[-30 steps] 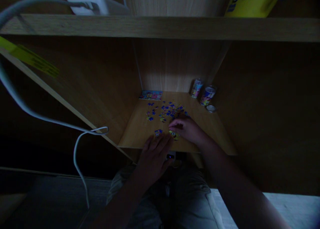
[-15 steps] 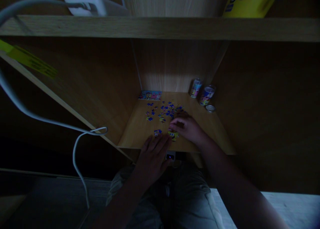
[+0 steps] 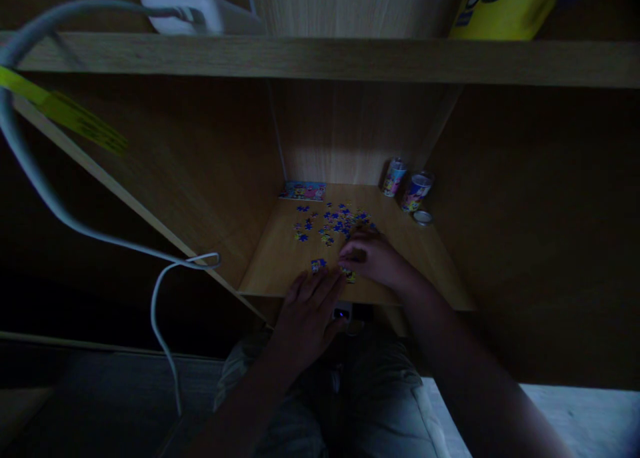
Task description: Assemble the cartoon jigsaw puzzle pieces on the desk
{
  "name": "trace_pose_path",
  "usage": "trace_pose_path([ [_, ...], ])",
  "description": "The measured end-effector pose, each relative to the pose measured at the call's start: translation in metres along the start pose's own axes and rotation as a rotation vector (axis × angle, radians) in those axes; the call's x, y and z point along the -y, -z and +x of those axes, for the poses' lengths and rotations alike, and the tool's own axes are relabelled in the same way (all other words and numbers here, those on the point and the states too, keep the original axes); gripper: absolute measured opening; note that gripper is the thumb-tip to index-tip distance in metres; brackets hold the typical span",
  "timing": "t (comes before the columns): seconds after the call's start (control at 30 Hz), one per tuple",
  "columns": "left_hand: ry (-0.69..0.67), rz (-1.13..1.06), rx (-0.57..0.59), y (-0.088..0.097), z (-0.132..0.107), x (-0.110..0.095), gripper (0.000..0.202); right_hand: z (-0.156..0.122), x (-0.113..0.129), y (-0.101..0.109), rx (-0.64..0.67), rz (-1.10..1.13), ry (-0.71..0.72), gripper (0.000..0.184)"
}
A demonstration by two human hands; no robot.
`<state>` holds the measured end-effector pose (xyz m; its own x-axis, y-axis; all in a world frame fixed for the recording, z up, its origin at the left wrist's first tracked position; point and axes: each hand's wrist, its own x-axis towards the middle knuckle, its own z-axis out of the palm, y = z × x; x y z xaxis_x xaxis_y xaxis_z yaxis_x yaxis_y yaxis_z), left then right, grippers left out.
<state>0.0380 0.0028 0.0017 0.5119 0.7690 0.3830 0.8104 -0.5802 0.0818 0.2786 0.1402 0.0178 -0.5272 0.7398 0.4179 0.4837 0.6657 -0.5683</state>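
Observation:
My left hand (image 3: 311, 308) lies flat at the shelf's front edge, fingers stretched out. Its fingertips reach a small joined blue patch of jigsaw puzzle (image 3: 318, 265) and the side of a yellow joined patch (image 3: 349, 276). Over that yellow patch, my right hand (image 3: 369, 257) has thumb and forefinger pinched together. Whatever sits between those fingertips is too small and dark to make out. Beyond the hands, several loose jigsaw pieces (image 3: 340, 221), mostly blue with some yellow, lie scattered on the wooden shelf (image 3: 270, 271).
A colourful picture card (image 3: 304, 191) lies at the back left. Two printed cans (image 3: 393, 177) (image 3: 416, 191) stand at the back right, beside a round metal lid (image 3: 423, 217). An upper shelf board (image 3: 320, 58) crosses above. A white cable (image 3: 100, 235) hangs at the left.
My right hand has dipped slightly onto the yellow patch, covering more of it, still pinched. My left hand stays in place. The whole view has shifted a little.

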Motion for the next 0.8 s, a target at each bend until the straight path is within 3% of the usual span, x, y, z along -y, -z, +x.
trace_pose_path([
  [0.17,-0.006,-0.008,0.002,0.001,0.000,-0.001,0.069,0.000,0.005,0.001,-0.010,0.011,0.008,0.010],
  [0.37,-0.004,0.009,-0.004,-0.001,0.000,0.001,0.072,0.001,0.009,0.009,-0.131,-0.002,-0.045,0.016],
  [0.57,-0.004,0.012,-0.002,-0.002,0.000,0.000,0.073,0.003,0.013,0.007,-0.096,-0.021,-0.047,0.010],
  [0.8,-0.036,0.002,-0.048,0.001,-0.002,0.001,0.066,-0.001,-0.001,0.011,-0.346,-0.144,-0.301,0.020],
])
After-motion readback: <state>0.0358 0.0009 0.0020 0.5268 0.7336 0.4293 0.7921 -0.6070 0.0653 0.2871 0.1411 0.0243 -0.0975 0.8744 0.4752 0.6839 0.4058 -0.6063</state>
